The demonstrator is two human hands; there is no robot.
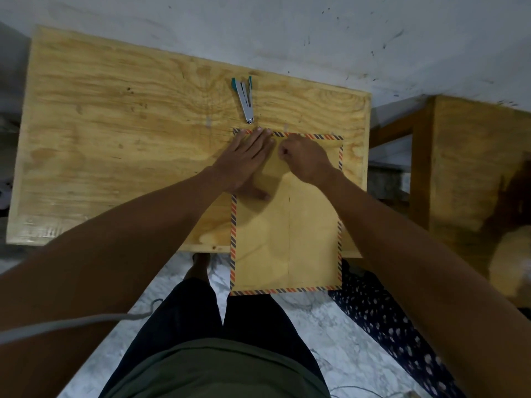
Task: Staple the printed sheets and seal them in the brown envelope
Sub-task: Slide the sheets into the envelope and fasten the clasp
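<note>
Brown envelope (pixel 287 234) with red-and-blue striped border, flat on the wooden tabletop (pixel 115 139), near end hanging over the tabletop's front edge. Far end of the envelope under both hands.

Left hand (pixel 244 162): fingers straight and together, palm down, pressing flat on the envelope's far left corner, fingertips reaching the far striped edge. Grip fully spread, curled round nothing.

Right hand (pixel 304 159): just beside the left, on the envelope's far edge near its middle. Fingers curled under, knuckles up, pressing down on the paper. Cannot tell whether anything is pinched inside that curl.

Stapler (pixel 245 100), silver with teal ends, lying opened in a V on the tabletop just beyond the envelope's far edge, close to the left fingertips but apart from them.

Printed sheets not seen anywhere.

Below the tabletop edge: marble-patterned floor (pixel 330 340), dark trousers, a dotted dark cloth (pixel 382 317) to the right.
</note>
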